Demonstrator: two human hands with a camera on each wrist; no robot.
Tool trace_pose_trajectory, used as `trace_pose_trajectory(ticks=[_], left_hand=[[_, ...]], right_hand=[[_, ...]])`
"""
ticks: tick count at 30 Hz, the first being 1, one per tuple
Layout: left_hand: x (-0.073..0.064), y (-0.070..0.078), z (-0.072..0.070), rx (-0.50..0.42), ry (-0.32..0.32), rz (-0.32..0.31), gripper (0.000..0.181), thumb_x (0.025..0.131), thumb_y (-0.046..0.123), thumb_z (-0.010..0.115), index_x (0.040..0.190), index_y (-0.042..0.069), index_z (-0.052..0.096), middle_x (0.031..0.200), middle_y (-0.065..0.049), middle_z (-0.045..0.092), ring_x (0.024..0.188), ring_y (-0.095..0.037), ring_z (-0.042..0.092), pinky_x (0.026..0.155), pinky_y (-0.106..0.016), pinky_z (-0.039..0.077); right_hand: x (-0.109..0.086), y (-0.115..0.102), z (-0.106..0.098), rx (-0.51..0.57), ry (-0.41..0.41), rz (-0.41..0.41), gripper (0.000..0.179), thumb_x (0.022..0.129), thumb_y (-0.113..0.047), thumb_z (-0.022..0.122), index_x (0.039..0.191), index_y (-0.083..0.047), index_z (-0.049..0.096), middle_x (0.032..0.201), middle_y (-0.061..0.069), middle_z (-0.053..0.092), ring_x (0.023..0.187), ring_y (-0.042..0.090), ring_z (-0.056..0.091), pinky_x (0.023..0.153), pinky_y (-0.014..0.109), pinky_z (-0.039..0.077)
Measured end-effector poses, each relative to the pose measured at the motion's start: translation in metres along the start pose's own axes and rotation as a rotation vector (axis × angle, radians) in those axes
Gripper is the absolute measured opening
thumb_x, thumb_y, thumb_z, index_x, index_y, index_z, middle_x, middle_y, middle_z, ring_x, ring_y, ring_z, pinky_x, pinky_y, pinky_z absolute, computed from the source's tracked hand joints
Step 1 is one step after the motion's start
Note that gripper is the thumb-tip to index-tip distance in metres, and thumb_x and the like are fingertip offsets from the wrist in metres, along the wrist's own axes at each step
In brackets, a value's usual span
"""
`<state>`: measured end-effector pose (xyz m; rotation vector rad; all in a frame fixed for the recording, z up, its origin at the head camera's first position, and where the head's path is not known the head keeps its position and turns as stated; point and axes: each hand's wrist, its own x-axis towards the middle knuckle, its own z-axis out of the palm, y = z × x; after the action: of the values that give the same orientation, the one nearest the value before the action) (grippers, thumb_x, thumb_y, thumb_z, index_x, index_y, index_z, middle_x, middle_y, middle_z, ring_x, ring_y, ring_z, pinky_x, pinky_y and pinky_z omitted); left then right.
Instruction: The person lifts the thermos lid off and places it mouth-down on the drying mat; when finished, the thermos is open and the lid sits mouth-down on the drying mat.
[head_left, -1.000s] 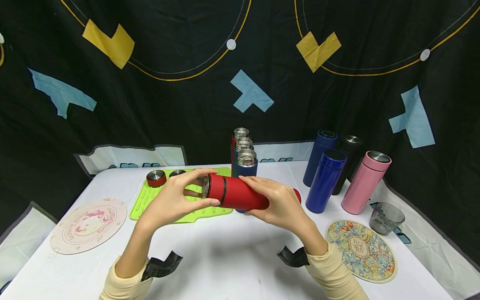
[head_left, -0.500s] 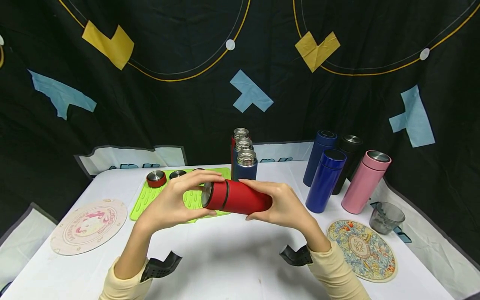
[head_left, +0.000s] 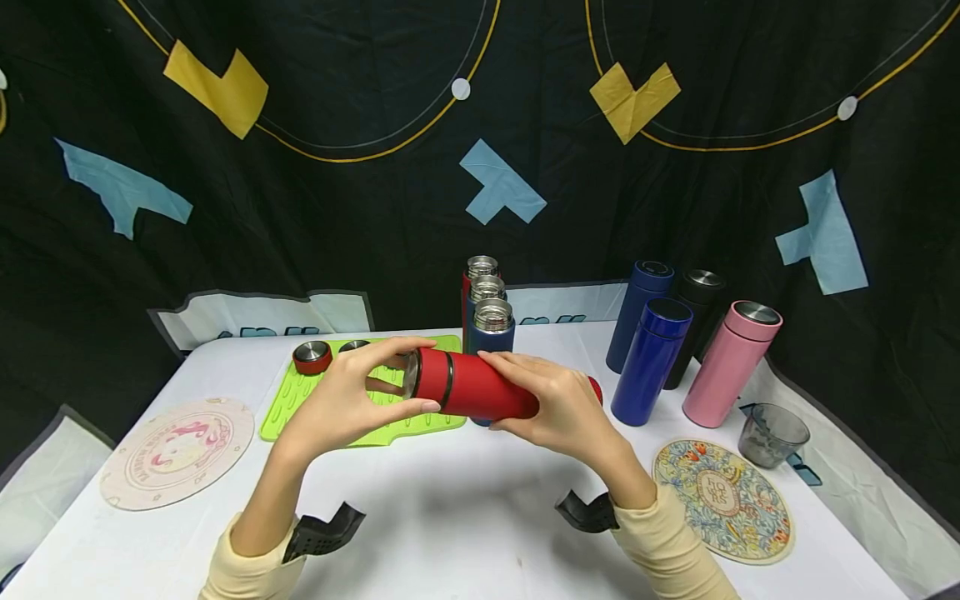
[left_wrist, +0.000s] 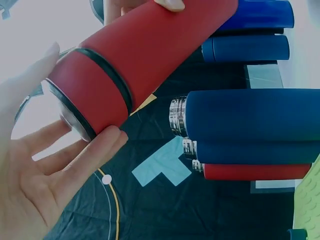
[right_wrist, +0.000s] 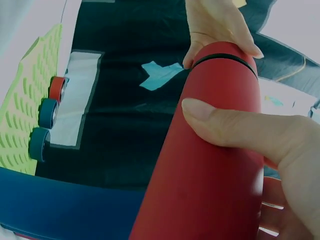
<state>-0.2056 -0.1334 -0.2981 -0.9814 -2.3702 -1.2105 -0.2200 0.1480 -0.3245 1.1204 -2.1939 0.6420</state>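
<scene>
A red thermos (head_left: 487,387) lies nearly level in the air over the table, its lidded end to the left. My left hand (head_left: 345,408) grips the red lid (left_wrist: 87,92) between thumb and fingers, the palm apart from its silver top. My right hand (head_left: 558,404) holds the body, with the thumb along the red side in the right wrist view. A dark ring (right_wrist: 225,56) marks the seam between lid and body. Behind it stand a lidless blue thermos (head_left: 492,329) and two more lidless ones, one blue and one red, in a row.
A green mat (head_left: 292,408) at the back left bears several loose lids, among them a red lid (head_left: 312,357). Right of my hands stand closed thermoses: a glossy blue one (head_left: 651,362), a pink one (head_left: 731,367) and others. A glass cup (head_left: 772,437) and two round placemats flank the work.
Half a second ago the thermos's lidded end was turned more toward the viewer, with my hands rolled over. They have turned back to about the pose of one second ago.
</scene>
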Motion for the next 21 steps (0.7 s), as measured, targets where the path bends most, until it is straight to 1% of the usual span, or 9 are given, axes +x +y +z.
trace_pose_trajectory(ticks=[1,3,5,10,16,18,21], left_hand=[[0.0001,-0.0001,0.0002,0.001,-0.002,-0.018,0.064,0.075,0.031,0.084,0.132,0.023,0.057,0.121,0.003,0.062,0.096,-0.014,0.063,0.072,-0.027,0.058],[0.0004,-0.0006,0.0003,0.012,-0.009,-0.035,0.065,0.075,0.033,0.084,0.133,0.023,0.056,0.122,0.003,0.061,0.096,-0.014,0.062,0.072,-0.030,0.058],[0.0007,-0.0014,0.0002,0.019,-0.023,-0.028,0.065,0.075,0.033,0.084,0.133,0.022,0.056,0.123,0.003,0.061,0.098,-0.015,0.062,0.075,-0.033,0.058],[0.0002,-0.0017,-0.0004,0.023,-0.057,0.049,0.066,0.072,0.028,0.086,0.131,0.021,0.057,0.126,0.005,0.059,0.109,-0.016,0.057,0.079,-0.035,0.057],[0.0010,0.0007,-0.0013,-0.025,-0.100,0.132,0.070,0.071,0.017,0.087,0.134,0.022,0.056,0.131,0.006,0.055,0.116,-0.015,0.053,0.083,-0.036,0.056],[0.0013,0.0015,-0.0014,-0.036,-0.104,0.153,0.071,0.071,0.014,0.087,0.134,0.021,0.056,0.133,0.005,0.055,0.116,-0.015,0.053,0.084,-0.036,0.056],[0.0013,0.0018,-0.0016,-0.040,-0.097,0.173,0.071,0.071,0.010,0.087,0.134,0.019,0.056,0.133,0.003,0.054,0.118,-0.016,0.052,0.083,-0.036,0.056]], right_hand=[[0.0000,-0.0002,0.0002,-0.018,0.005,-0.004,0.078,0.065,-0.027,0.091,0.135,-0.017,0.058,0.129,0.004,0.061,0.116,0.021,0.060,0.086,0.041,0.054],[0.0002,-0.0004,0.0002,-0.040,0.011,-0.009,0.077,0.065,-0.028,0.090,0.135,-0.017,0.058,0.129,0.004,0.061,0.115,0.021,0.060,0.086,0.041,0.054],[0.0001,-0.0004,-0.0002,-0.036,0.005,-0.006,0.077,0.065,-0.027,0.091,0.134,-0.017,0.058,0.128,0.004,0.062,0.115,0.021,0.060,0.086,0.041,0.055],[-0.0003,0.0020,-0.0024,0.055,-0.046,0.021,0.078,0.064,-0.026,0.091,0.134,-0.019,0.059,0.124,0.003,0.064,0.111,0.019,0.061,0.084,0.039,0.055],[-0.0010,0.0063,-0.0053,0.199,-0.086,0.060,0.079,0.063,-0.024,0.092,0.134,-0.022,0.059,0.119,-0.001,0.067,0.103,0.014,0.063,0.081,0.033,0.055],[-0.0011,0.0071,-0.0056,0.232,-0.094,0.071,0.078,0.063,-0.023,0.092,0.134,-0.022,0.059,0.118,-0.003,0.067,0.102,0.012,0.063,0.080,0.031,0.055],[-0.0008,0.0075,-0.0054,0.248,-0.094,0.074,0.079,0.063,-0.023,0.092,0.135,-0.022,0.058,0.117,-0.003,0.067,0.100,0.012,0.064,0.080,0.031,0.055]])
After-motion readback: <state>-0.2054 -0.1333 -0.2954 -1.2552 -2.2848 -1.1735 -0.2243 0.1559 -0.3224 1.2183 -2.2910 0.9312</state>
